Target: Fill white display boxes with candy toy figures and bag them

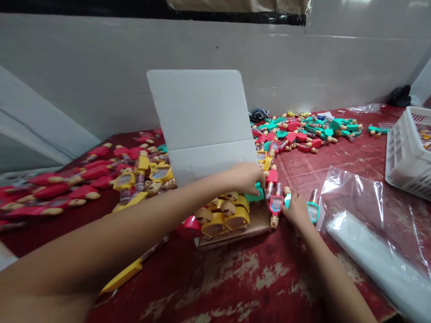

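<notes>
An open cardboard box (pixel 259 222) with its white lid (pixel 205 107) raised stands on the red table. Yellow bear toys (pixel 237 217) lie in rows inside it. My left hand (pixel 247 177) reaches over the box, fingers closed round a green toy (pixel 255 192) at its right side. To the right of the box, my right hand (pixel 296 208) is closed on another green toy (pixel 287 199), largely hidden by the fingers. Beside that hand lie a red toy (pixel 276 204) on the left and a green-framed toy (pixel 313 211) on the right.
Red toys (pixel 50 190) and yellow toys heap at the left. A pile of green and red toys (pixel 303 130) lies behind right. Clear plastic bags (pixel 367 242) cover the right front. A white crate (pixel 407 152) stands at the far right, before the wall (pixel 336 67).
</notes>
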The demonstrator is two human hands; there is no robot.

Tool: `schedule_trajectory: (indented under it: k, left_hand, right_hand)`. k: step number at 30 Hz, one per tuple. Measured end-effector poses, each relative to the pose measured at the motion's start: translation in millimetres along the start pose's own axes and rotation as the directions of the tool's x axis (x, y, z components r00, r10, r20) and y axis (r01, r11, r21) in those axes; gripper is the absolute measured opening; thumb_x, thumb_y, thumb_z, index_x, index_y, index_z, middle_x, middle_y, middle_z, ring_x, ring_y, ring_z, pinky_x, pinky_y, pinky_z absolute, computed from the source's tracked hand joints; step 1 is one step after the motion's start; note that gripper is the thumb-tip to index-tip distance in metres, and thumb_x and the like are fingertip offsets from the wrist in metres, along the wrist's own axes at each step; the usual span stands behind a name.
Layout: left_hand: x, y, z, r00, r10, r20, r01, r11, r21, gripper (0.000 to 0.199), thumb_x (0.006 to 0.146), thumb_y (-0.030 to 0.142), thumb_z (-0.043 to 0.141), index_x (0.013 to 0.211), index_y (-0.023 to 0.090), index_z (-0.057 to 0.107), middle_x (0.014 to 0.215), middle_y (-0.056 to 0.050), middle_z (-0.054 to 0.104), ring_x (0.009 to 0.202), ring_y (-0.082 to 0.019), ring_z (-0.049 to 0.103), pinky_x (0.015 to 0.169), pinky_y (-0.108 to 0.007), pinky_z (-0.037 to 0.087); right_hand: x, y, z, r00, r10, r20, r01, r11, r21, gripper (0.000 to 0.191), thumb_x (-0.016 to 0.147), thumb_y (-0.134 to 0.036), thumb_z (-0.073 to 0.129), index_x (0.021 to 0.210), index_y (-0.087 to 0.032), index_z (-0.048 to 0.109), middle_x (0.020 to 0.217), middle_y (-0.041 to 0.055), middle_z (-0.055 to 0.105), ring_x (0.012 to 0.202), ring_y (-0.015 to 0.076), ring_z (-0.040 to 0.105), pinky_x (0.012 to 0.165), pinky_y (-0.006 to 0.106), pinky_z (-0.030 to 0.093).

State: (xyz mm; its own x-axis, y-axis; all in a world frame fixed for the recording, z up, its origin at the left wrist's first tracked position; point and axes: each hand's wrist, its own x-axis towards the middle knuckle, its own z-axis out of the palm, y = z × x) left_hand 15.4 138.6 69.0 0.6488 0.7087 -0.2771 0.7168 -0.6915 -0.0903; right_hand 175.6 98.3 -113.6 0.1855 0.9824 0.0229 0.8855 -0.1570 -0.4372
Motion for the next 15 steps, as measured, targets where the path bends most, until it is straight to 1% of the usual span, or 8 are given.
schedule_trajectory:
  k: [2,4,6,9,11,12,13,15]
  left_hand:
    - [0.6,-1.0,0.7,1.0,-0.031,-0.004,0.031,0.999,0.015,0.025,0.068,0.025,0.069,0.093,0.025,0.074,0.082,-0.003,0.069,0.078,-0.02,0.063,0.067,-0.025,0.041]
    - [-1.2,1.9,1.1,1.0,-0.013,0.01,0.013,1.0,0.019,0.025,0.068,0.024,0.067,0.092,0.024,0.074,0.08,-0.004,0.069,0.075,-0.02,0.063,0.066,-0.025,0.042]
    - [-4.5,7.1,1.0,0.999,0.019,0.032,-0.02,1.0,0.012,0.024,0.069,0.024,0.066,0.092,0.025,0.074,0.08,-0.003,0.069,0.072,-0.018,0.063,0.065,-0.024,0.042]
    - [-11.4,22.8,3.0,0.999,0.026,0.041,-0.027,0.999,0.027,0.022,0.071,0.021,0.066,0.092,0.023,0.074,0.082,-0.005,0.07,0.073,-0.02,0.063,0.065,-0.026,0.043]
    - [-15.6,37.1,6.2,0.999,0.011,0.03,-0.013,0.998,0.054,0.02,0.076,0.014,0.059,0.09,0.017,0.073,0.083,-0.008,0.07,0.075,-0.022,0.064,0.066,-0.028,0.044]
    - [-16.8,42.8,7.7,0.999,0.016,0.031,-0.018,0.998,0.063,0.02,0.077,0.01,0.055,0.087,0.015,0.072,0.082,-0.009,0.069,0.075,-0.022,0.065,0.067,-0.029,0.044]
    - [-16.9,46.1,8.7,0.999,0.027,0.033,-0.029,0.997,0.064,0.021,0.077,0.007,0.053,0.084,0.014,0.072,0.081,-0.009,0.069,0.075,-0.022,0.065,0.067,-0.029,0.044]
    - [-13.8,43.5,9.2,0.998,0.047,0.036,-0.049,0.998,0.049,0.017,0.074,0.01,0.057,0.082,0.016,0.071,0.078,-0.007,0.069,0.075,-0.023,0.065,0.066,-0.029,0.044]
  right_hand:
    - [2.7,-1.1,2.8,1.0,0.0,0.01,0.0,1.0,0.021,0.06,0.077,-0.025,0.061,0.129,-0.003,0.043,0.11,0.0216,0.059,0.104,0.0305,0.056,0.088,0.036,0.041]
    - [3.8,-3.2,0.8,1.0,0.011,-0.002,-0.011,0.999,0.04,0.058,0.075,-0.024,0.062,0.126,-0.003,0.045,0.106,0.0212,0.06,0.101,0.0301,0.057,0.086,0.036,0.042]
    - [1.6,-6.0,-7.5,0.999,0.022,-0.037,-0.019,0.998,0.06,0.055,0.074,-0.028,0.061,0.122,-0.005,0.047,0.105,0.0196,0.059,0.099,0.0297,0.057,0.085,0.037,0.042]
    - [-9.1,-11.6,-29.5,0.976,0.063,-0.207,-0.02,0.979,0.203,0.037,0.07,-0.034,0.06,0.1,-0.012,0.055,0.095,0.0121,0.058,0.089,0.0256,0.055,0.079,0.034,0.043]
    - [-20.0,-16.5,-45.0,0.946,0.105,-0.307,0.016,0.93,0.368,0.02,0.068,-0.035,0.057,0.08,-0.018,0.052,0.08,0.0042,0.056,0.074,0.0199,0.053,0.068,0.03,0.042]
    - [-26.0,-19.4,-51.3,0.94,0.116,-0.32,0.04,0.897,0.441,0.016,0.069,-0.035,0.054,0.072,-0.02,0.049,0.071,0.0008,0.054,0.067,0.0171,0.05,0.062,0.028,0.039]
    - [-32.0,-22.7,-56.1,0.948,0.104,-0.3,0.061,0.867,0.495,0.016,0.07,-0.035,0.053,0.067,-0.021,0.046,0.065,-0.0017,0.051,0.061,0.015,0.047,0.058,0.026,0.037]
    - [-42.8,-30.2,-60.4,0.979,0.014,-0.205,0.1,0.839,0.535,0.017,0.072,-0.033,0.051,0.062,-0.02,0.045,0.056,-0.0037,0.049,0.055,0.0128,0.045,0.053,0.024,0.032]
